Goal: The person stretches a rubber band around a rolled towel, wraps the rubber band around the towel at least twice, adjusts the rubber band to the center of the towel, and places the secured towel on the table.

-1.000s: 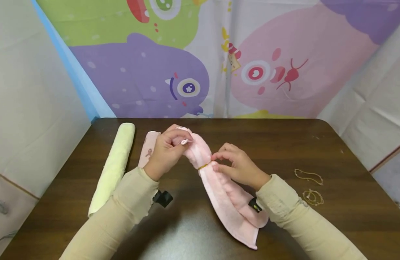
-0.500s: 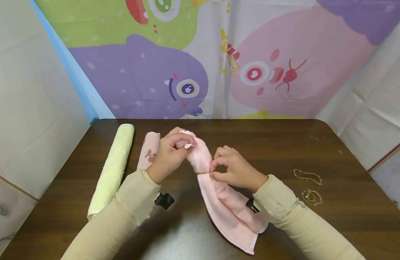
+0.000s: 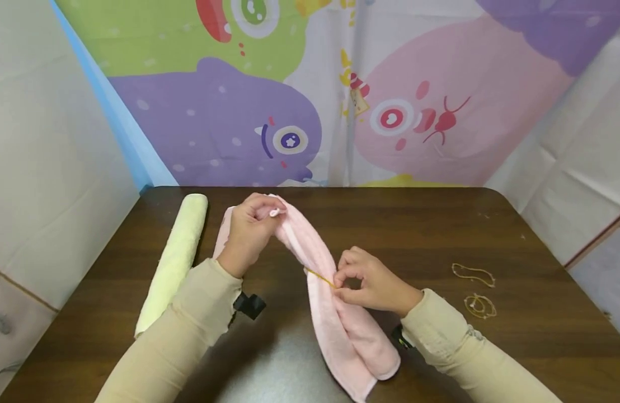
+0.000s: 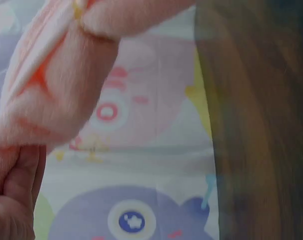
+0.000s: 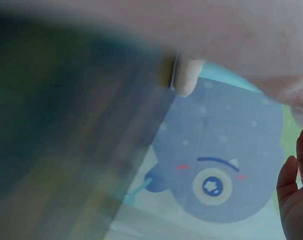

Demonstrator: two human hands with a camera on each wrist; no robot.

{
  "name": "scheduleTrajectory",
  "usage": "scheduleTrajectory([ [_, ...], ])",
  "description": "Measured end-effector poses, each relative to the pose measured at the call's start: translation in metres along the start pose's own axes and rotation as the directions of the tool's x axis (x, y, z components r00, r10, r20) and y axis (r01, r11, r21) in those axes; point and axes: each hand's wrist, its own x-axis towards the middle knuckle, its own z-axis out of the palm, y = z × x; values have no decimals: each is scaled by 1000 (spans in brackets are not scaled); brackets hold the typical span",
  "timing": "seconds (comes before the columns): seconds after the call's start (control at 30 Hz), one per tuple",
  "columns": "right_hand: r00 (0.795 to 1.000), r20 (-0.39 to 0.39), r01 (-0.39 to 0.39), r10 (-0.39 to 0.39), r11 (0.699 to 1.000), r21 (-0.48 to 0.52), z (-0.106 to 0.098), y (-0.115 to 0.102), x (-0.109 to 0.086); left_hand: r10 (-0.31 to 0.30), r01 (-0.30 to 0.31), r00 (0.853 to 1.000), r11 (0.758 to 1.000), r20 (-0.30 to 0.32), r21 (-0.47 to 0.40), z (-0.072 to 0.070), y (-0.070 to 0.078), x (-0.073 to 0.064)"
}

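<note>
The left hand (image 3: 252, 229) pinches the upper end of a pink towel (image 3: 320, 330), beside its small white hanging loop (image 3: 275, 212), while the right hand (image 3: 367, 282) has its thumb and fingers closed on a thin yellow elastic band (image 3: 320, 276) at the towel's right edge. The towel slants between the hands, above the middle of the dark worktop (image 3: 416, 224), its lower part spreading towards the near side. Working the band well would, I judge, call for a steady left-hand grip, the cloth gathered narrow where the band crosses, and gentle, even pulling so that it neither snaps nor snags the pile. The head view alone shows the band drawn across the front, with a pale yellow rolled towel (image 3: 176, 263) to the left and two spare bands (image 3: 473, 274) at the right. The left wrist view adds a side of the towel with a deep fold, puckered near the band; in the right wrist view, I cannot make out the band.
</note>
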Motion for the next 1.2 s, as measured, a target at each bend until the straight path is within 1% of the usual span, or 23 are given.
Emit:
scheduleTrajectory([
  [0.1, 1000, 0, -8, 8, 1000, 4, -3, 1, -10, -65, 64, 998, 998, -23, -21, -7, -1, 3],
  [0.2, 999, -8, -34, 34, 999, -5, -9, 3, -17, -115, 116, 993, 993, -30, 20, -11, -1, 3],
  [0.27, 998, -14, -64, 63, 998, -28, -13, 4, -21, -173, 175, 984, 984, -40, 32, -12, -1, 3],
  [0.3, 996, -12, -92, 92, 995, -34, -14, 5, -22, -203, 205, 978, 978, -38, 38, -12, -1, 2],
  [0.37, 985, -6, -173, 173, 984, -29, -15, 6, -24, -251, 250, 968, 966, 0, 61, -11, -1, 1],
  [0.43, 959, 1, -285, 285, 959, -11, -15, 6, -24, -274, 269, 960, 960, 64, 79, -10, -1, -1],
  [0.53, 900, 6, -434, 435, 899, 56, -16, 7, -23, -240, 223, 954, 968, 177, 113, -12, 0, -2],
  [0.57, 884, 14, -467, 468, 879, 90, -17, 7, -21, -221, 197, 951, 972, 216, 124, -14, 0, -2],
  [0.6, 868, 27, -495, 495, 860, 123, -18, 8, -21, -203, 175, 944, 976, 260, 129, -17, 1, -2],
  [0.67, 845, 68, -532, 530, 822, 202, -21, 11, -19, -159, 109, 919, 982, 360, 157, -23, 3, -2],
  [0.73, 822, 130, -567, 554, 776, 277, -23, 13, -17, -112, 30, 887, 982, 448, 188, -29, 5, -3],
  [0.77, 813, 159, -580, 560, 755, 304, -25, 14, -16, -86, -13, 871, 980, 483, 198, -32, 6, -4],
  [0.8, 801, 192, -597, 567, 732, 328, -26, 14, -15, -62, -54, 860, 976, 507, 212, -35, 8, -5],
  [0.83, 790, 223, -612, 571, 710, 350, -28, 15, -14, -36, -100, 853, 968, 521, 231, -37, 10, -5],
  [0.87, 786, 250, -618, 566, 696, 367, -30, 15, -14, -8, -145, 849, 958, 529, 246, -39, 12, -6],
  [0.9, 786, 274, -617, 553, 686, 385, -32, 16, -14, 16, -175, 848, 952, 530, 250, -40, 14, -6],
  [0.93, 790, 301, -613, 533, 679, 404, -34, 16, -14, 60, -226, 846, 940, 529, 255, -41, 15, -6],
  [1.0, 797, 358, -603, 486, 666, 438, -37, 18, -13, 153, -316, 837, 919, 525, 236, -43, 16, -4],
  [1.03, 801, 383, -596, 460, 664, 451, -38, 19, -13, 195, -351, 830, 911, 522, 218, -44, 16, -2],
  [1.07, 807, 407, -586, 428, 666, 462, -38, 20, -13, 223, -369, 823, 909, 523, 193, -44, 15, -1],
  [1.13, 808, 455, -576, 374, 665, 475, -39, 22, -11, 246, -375, 804, 916, 541, 141, -44, 13, 2],
  [1.17, 808, 475, -569, 348, 669, 478, -39, 23, -10, 225, -346, 798, 931, 559, 119, -44, 13, 3],
  [1.2, 807, 494, -563, 324, 676, 475, -39, 24, -9, 189, -306, 791, 946, 582, 108, -43, 13, 4],
])
